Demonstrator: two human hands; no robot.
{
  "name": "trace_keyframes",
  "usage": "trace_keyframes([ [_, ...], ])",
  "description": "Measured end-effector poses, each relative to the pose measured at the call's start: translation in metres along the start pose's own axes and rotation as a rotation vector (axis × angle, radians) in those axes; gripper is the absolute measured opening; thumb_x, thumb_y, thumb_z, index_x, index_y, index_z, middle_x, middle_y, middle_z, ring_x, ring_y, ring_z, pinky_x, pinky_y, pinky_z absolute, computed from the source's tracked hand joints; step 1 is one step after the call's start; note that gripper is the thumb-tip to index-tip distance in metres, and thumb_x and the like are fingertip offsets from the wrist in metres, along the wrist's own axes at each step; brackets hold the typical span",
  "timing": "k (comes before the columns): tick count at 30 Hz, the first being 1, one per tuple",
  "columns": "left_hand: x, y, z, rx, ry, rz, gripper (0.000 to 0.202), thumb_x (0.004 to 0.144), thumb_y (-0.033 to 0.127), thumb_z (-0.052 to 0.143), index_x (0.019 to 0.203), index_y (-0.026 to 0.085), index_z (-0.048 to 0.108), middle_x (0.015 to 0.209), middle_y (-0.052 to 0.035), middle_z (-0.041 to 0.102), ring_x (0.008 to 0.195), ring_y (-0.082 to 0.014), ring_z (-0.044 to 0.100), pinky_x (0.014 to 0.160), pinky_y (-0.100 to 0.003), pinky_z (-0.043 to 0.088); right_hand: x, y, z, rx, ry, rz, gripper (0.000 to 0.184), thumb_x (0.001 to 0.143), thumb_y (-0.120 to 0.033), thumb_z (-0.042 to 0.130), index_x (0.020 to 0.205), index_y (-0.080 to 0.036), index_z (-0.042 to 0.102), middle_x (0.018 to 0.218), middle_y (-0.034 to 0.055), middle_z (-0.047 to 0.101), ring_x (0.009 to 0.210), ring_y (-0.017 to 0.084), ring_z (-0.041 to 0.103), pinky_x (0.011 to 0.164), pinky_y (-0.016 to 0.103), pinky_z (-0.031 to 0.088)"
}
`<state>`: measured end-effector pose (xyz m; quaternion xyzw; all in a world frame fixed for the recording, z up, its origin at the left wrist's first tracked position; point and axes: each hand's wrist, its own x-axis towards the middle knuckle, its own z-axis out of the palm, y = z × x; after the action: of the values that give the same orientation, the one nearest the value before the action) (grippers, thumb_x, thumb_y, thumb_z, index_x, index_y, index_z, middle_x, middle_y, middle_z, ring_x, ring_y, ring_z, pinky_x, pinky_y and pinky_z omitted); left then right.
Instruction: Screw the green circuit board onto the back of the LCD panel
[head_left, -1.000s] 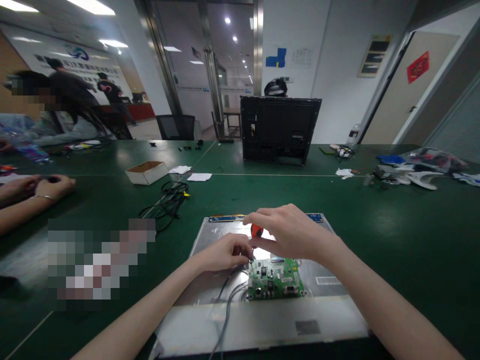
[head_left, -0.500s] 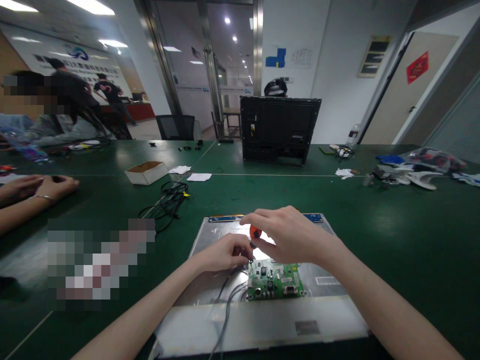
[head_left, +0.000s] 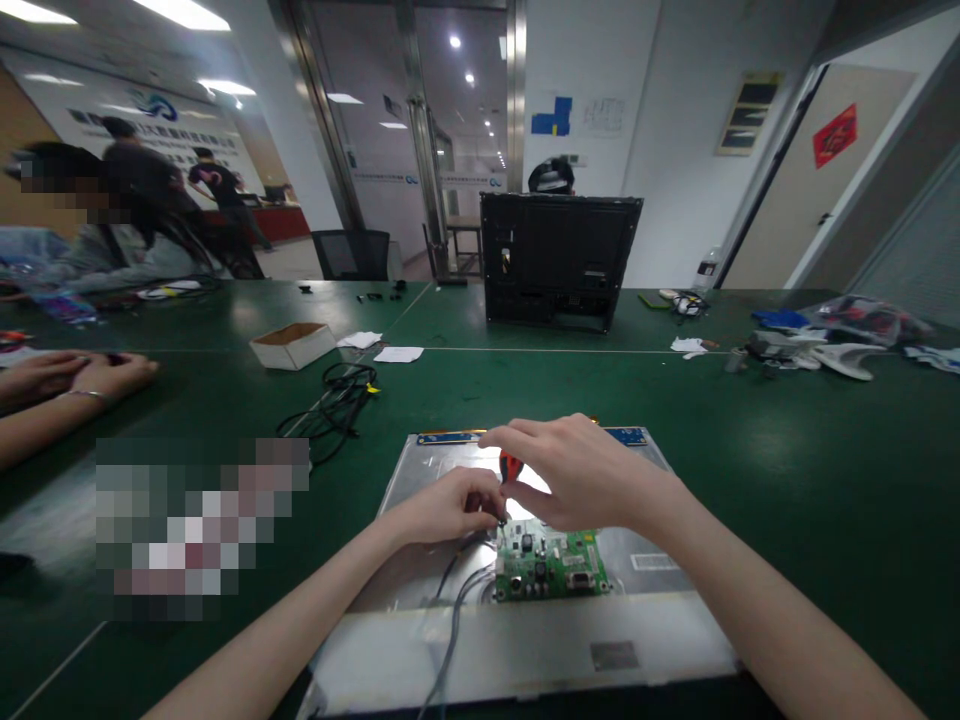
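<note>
A silver metal panel [head_left: 420, 480] lies flat on the green table in front of me, with a small green circuit board [head_left: 551, 568] mounted near its middle. My right hand [head_left: 581, 470] is closed round a screwdriver with a red and black handle [head_left: 508, 466], held upright over the board's top left corner. My left hand [head_left: 454, 505] pinches at the screwdriver's tip, right by that corner. Grey wires [head_left: 454, 600] run from the board toward the near edge.
A black monitor back [head_left: 559, 260] stands upright across the table. A coil of black cable [head_left: 337, 400] and a small cardboard box [head_left: 292, 345] lie to the left. Another person's hands [head_left: 71, 375] rest at far left. Clutter [head_left: 832, 340] sits at far right.
My right hand has sunk slightly and covers more of the red handle. My left hand stays pinched at the tip.
</note>
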<state>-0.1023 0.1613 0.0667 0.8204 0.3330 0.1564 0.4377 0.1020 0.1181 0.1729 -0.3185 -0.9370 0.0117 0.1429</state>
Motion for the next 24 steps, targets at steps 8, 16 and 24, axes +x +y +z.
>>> trace_keyframes([
  [8,0.0004,-0.0011,-0.0009,-0.012,-0.003,-0.007,0.002,0.070,0.014,0.065,0.071,0.015,0.063,0.068,0.0018,0.059,0.064,-0.0127,0.053,0.061,-0.023,0.042,0.0013,0.0009,0.0016,0.002,-0.002,0.030,0.029,0.089,-0.026,0.050,0.117,-0.017,0.053,0.094,0.0050,0.067,0.070,0.015,0.058,0.053,0.027,0.028],
  [16,0.0007,-0.0006,-0.0012,-0.021,0.000,0.024,0.005,0.069,0.011,0.064,0.068,0.016,0.063,0.069,0.0013,0.060,0.068,-0.0141,0.055,0.064,-0.024,0.043,0.0013,0.0004,0.0008,-0.023,-0.007,0.030,0.028,0.091,-0.030,0.047,0.115,-0.017,0.055,0.094,0.0040,0.067,0.070,0.016,0.058,0.052,0.027,0.027],
  [24,0.0008,-0.0018,-0.0014,0.029,-0.013,0.032,0.010,0.070,0.009,0.064,0.076,0.016,0.068,0.072,0.0005,0.063,0.069,-0.0145,0.056,0.065,-0.024,0.043,-0.0013,-0.0009,-0.0022,0.020,-0.011,0.007,0.027,0.086,-0.022,0.050,0.112,-0.016,0.053,0.100,0.0051,0.065,0.073,0.015,0.058,0.053,0.027,0.028],
])
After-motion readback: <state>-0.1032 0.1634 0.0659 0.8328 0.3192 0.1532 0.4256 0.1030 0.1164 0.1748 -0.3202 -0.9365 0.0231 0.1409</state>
